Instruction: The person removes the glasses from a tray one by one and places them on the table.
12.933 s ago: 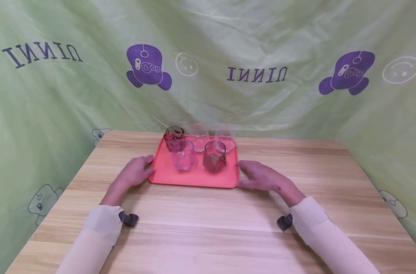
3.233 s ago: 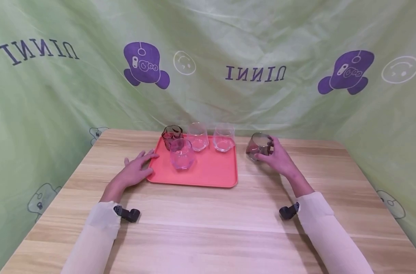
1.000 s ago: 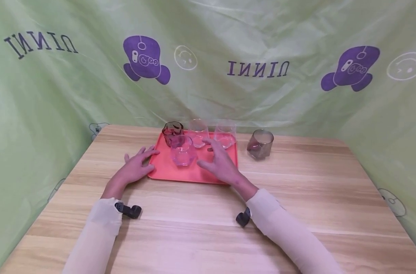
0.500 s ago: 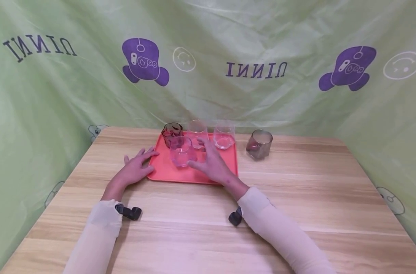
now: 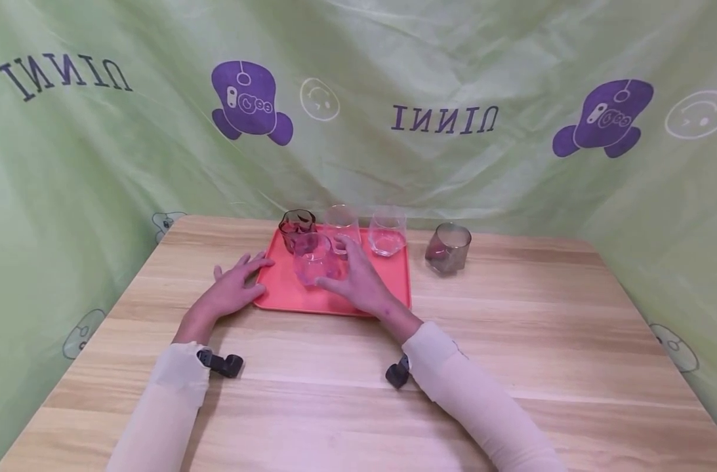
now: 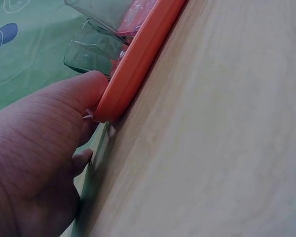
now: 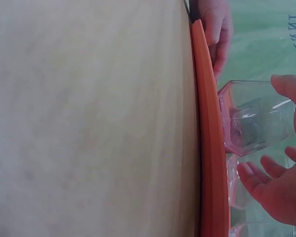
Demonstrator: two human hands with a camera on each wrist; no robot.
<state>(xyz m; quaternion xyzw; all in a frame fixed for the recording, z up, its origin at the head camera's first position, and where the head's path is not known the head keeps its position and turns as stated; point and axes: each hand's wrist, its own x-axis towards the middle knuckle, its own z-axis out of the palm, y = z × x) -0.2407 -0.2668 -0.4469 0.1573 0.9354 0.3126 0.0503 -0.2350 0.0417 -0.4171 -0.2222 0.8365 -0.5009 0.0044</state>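
An orange-red tray (image 5: 284, 300) lies toward the back of the table. At its front left, a clear tumbler (image 5: 313, 267) stands upright. My right hand (image 5: 361, 283) is over the tray, thumb and fingers spread to the right of that tumbler. In the right wrist view the thumb overlaps the tumbler's (image 7: 254, 121) rim, and the fingers stay apart. My left hand (image 5: 231, 290) is at the tray's left edge with its fingers extended, and in the left wrist view the thumb (image 6: 91, 86) touches the tray's rim (image 6: 133, 74).
Behind on the tray stand a dark faceted glass (image 5: 296, 231) and two clear tumblers, one in the middle (image 5: 342, 219) and one at the right (image 5: 388, 237). A smoky grey glass (image 5: 448, 252) stands on the table (image 5: 512, 314) right of the tray. A green curtain (image 5: 346, 164) hangs behind.
The smoky grey glass has gone from the tray to the table, released by my right hand. That hand has since moved left to the front clear tumbler. My left hand stays at the tray's edge.
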